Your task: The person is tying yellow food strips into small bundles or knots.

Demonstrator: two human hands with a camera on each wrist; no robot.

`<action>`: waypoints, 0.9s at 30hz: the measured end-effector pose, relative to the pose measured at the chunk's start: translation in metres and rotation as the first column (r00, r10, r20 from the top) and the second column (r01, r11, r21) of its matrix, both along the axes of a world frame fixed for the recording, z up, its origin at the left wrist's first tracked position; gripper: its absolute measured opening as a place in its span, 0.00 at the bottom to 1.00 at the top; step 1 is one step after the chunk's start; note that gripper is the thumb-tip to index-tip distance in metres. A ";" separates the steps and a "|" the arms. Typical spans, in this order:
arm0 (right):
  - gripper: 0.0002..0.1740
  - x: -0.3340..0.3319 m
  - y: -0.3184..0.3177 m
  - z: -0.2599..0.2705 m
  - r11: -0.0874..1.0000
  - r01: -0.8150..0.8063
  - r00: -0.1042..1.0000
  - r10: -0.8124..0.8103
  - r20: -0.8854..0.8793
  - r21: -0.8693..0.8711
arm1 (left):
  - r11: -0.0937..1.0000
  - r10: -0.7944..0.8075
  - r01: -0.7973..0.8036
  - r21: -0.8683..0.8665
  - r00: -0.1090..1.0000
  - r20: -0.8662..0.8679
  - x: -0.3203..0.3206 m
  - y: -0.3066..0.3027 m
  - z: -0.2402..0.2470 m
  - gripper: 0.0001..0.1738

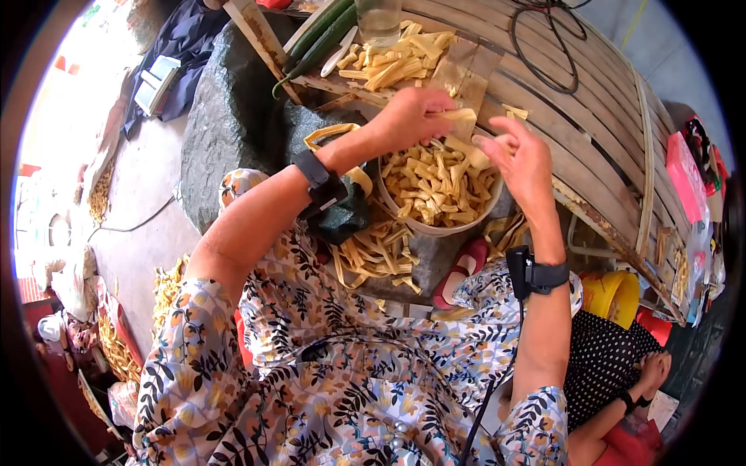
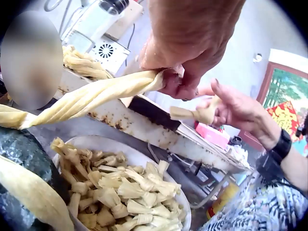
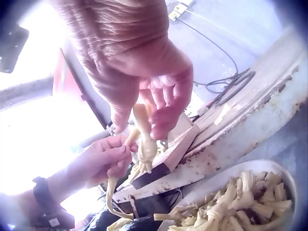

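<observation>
My left hand [image 1: 412,120] pinches the end of a long, twisted, pale yellow tofu skin strip [image 2: 91,98], which trails down toward the dark wet surface at the left. A short way to the right, my right hand [image 1: 522,159] holds a knotted tofu skin piece [image 3: 146,149] between thumb and fingers, its frayed end pointing down in the right wrist view. Both hands are above a white bowl [image 1: 433,228] heaped with tofu skin knots [image 1: 439,182]. The wooden slatted table [image 1: 536,85] stands just beyond the hands.
On the table lie a pile of yellow strips [image 1: 404,62], green cucumbers [image 1: 326,35], a clear container [image 1: 378,22] and a black cable [image 1: 571,66]. Loose strips [image 1: 373,252] lie below the bowl. Another person's hand [image 1: 655,371] shows at the lower right, near a yellow bucket [image 1: 614,297].
</observation>
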State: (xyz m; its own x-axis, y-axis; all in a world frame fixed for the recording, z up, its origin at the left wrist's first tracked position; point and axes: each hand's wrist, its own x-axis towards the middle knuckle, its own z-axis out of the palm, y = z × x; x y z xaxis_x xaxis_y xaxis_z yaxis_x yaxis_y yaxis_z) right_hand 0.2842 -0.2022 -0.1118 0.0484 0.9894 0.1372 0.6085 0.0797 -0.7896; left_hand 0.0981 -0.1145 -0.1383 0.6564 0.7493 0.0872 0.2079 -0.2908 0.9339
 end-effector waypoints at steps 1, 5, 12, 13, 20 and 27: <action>0.12 -0.006 0.003 -0.001 0.998 -0.002 0.982 -0.011 -0.191 -0.068 | 0.999 0.008 -0.008 0.038 1.000 -0.011 0.005 -0.009 0.005 0.07; 0.10 -0.003 0.013 -0.021 0.996 -0.007 0.892 -0.031 -0.452 -0.084 | 0.989 -0.108 0.112 -0.093 0.993 0.049 0.009 -0.013 0.003 0.10; 0.11 0.010 0.008 -0.049 0.998 -0.002 0.983 0.015 -0.185 0.070 | 0.839 -0.311 0.283 -0.465 0.950 0.018 -0.027 -0.007 -0.009 0.17; 0.12 0.009 0.007 -0.050 0.997 -0.026 0.990 0.036 -0.138 0.072 | 0.857 -0.261 0.236 -0.458 0.965 0.008 -0.027 -0.008 -0.014 0.14; 0.13 0.011 0.016 -0.051 0.996 -0.089 0.974 0.091 -0.209 0.021 | 0.773 -0.066 0.151 0.617 0.985 -0.158 -0.013 -0.024 -0.024 0.08; 0.11 -0.008 -0.014 -0.048 0.958 -0.019 0.970 -0.051 -0.236 -0.285 | 0.860 -0.167 0.273 0.431 0.949 -0.267 -0.012 -0.039 0.004 0.11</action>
State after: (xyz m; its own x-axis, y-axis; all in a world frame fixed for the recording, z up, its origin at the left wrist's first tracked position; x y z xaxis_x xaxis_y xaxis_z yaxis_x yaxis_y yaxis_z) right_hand 0.2766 -0.2160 -0.1598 0.0615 0.9843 -0.1656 0.3985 -0.1764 -0.9001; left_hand 0.0857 -0.1538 -0.1343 0.8412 0.4927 0.2229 0.2652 -0.7350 0.6240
